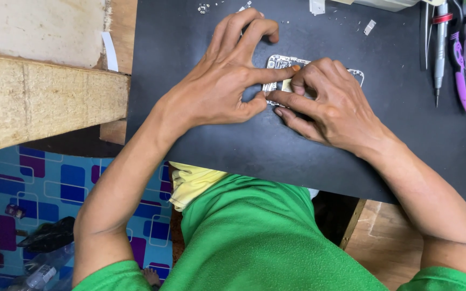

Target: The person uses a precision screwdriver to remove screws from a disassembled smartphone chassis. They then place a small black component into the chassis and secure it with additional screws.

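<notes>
no container shows on the dark mat; everything lies loose on its smooth, matte surface. in the middle sits a small silver circuit board, flat and rounded at the corners, mostly hidden under both hands. the left hand spreads wide over it, forefinger stretched straight across the board's upper edge, thumb pressing at its near edge, other fingers arched and planted on the mat. the right hand is curled narrow, its thumb and forefinger pinching a small pale yellow piece against the board. at the far right lie slim metal screwdrivers and purple tweezers, well apart from the hands. tiny metal bits are scattered near the top. a rough wooden plank borders the mat on the left.
</notes>
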